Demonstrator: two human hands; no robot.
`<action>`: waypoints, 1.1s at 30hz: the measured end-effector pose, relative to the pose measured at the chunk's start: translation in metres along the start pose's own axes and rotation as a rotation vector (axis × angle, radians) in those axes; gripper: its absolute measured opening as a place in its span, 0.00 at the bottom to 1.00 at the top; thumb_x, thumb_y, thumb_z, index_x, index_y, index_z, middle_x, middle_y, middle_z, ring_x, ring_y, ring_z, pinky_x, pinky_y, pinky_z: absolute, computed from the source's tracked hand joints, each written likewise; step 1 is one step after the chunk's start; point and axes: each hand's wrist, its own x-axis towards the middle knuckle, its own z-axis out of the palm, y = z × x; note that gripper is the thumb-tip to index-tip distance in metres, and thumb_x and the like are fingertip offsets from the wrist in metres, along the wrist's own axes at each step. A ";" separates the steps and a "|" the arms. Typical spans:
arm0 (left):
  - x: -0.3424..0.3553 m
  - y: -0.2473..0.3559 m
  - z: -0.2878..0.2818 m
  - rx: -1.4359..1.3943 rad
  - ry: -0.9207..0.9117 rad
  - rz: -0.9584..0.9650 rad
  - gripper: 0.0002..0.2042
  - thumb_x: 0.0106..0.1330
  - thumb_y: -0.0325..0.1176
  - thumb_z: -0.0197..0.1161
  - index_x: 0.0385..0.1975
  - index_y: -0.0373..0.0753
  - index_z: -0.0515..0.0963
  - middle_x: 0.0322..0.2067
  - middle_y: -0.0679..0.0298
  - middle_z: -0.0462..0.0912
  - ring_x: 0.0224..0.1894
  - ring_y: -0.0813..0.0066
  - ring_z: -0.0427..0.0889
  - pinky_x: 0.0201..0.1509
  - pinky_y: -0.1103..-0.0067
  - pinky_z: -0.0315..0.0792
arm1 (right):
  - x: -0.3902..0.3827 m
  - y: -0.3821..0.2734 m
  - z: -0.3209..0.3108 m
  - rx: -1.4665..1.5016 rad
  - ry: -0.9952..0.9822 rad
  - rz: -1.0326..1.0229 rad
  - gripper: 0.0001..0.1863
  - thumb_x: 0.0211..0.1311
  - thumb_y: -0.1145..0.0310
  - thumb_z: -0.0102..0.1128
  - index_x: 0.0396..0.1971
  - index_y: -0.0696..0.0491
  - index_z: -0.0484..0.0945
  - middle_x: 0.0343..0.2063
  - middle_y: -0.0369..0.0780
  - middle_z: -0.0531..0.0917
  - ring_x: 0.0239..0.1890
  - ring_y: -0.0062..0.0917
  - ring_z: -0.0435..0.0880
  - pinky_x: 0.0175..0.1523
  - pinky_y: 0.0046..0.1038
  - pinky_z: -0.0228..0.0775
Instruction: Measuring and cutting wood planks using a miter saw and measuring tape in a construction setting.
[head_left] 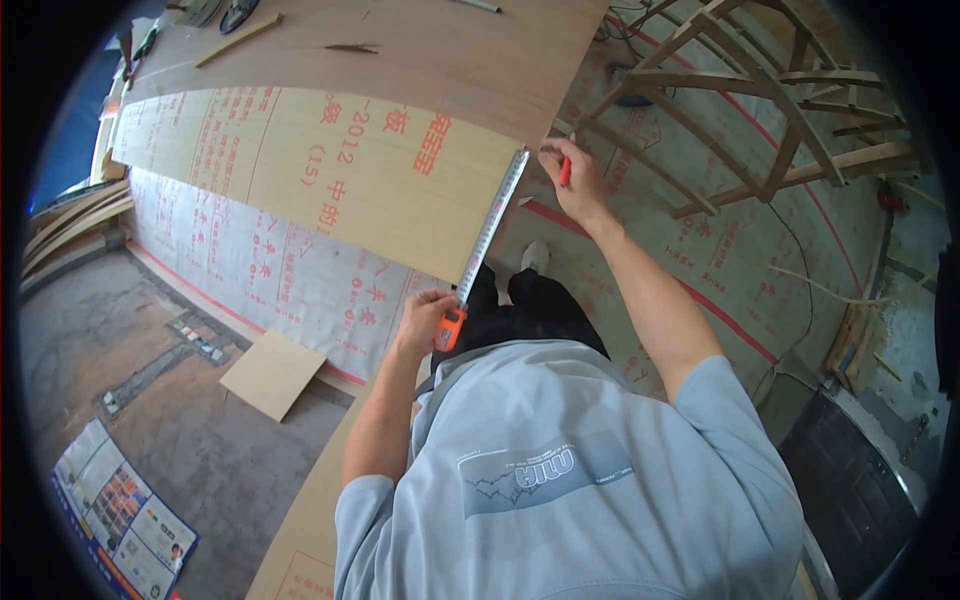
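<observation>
In my left hand (422,318) is an orange tape measure (450,329), its case gripped near my waist. The drawn-out blade (490,232) runs along the right-hand edge of a pale plywood panel (390,200) with red print. Its far tip lies at the panel's upper right corner. My right hand (582,190) is beside that corner, fingers closed around a red pencil or marker (566,172); I cannot tell which. Underneath the panel, a larger brownish board (440,60) forms the work surface.
A wooden strip (238,41) and a dark thin tool (352,47) lie on the work surface. A curved timber frame (770,110) stands at the far right. On the left floor are a small square board (274,375) and a printed poster (125,515). Printed sheeting (270,265) covers floor areas.
</observation>
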 end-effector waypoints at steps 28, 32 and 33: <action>0.015 0.008 0.001 -0.023 0.008 -0.013 0.04 0.62 0.25 0.64 0.29 0.30 0.82 0.25 0.62 0.83 0.25 0.77 0.79 0.31 0.80 0.75 | 0.035 -0.021 -0.008 -0.074 -0.126 0.141 0.19 0.71 0.53 0.53 0.40 0.55 0.81 0.28 0.43 0.85 0.32 0.33 0.86 0.39 0.30 0.75; 0.022 0.002 -0.002 -0.004 -0.022 0.018 0.04 0.63 0.25 0.63 0.31 0.31 0.81 0.26 0.60 0.83 0.26 0.75 0.81 0.32 0.79 0.77 | 0.045 -0.020 -0.026 -0.102 -0.158 0.073 0.21 0.73 0.52 0.50 0.41 0.55 0.81 0.26 0.39 0.84 0.30 0.25 0.83 0.39 0.26 0.73; 0.023 0.001 -0.003 0.011 -0.036 0.027 0.04 0.64 0.24 0.63 0.32 0.30 0.80 0.28 0.58 0.84 0.27 0.73 0.83 0.33 0.78 0.79 | 0.051 -0.012 -0.026 0.039 -0.209 0.113 0.19 0.71 0.53 0.52 0.42 0.55 0.81 0.26 0.38 0.84 0.31 0.22 0.83 0.39 0.25 0.73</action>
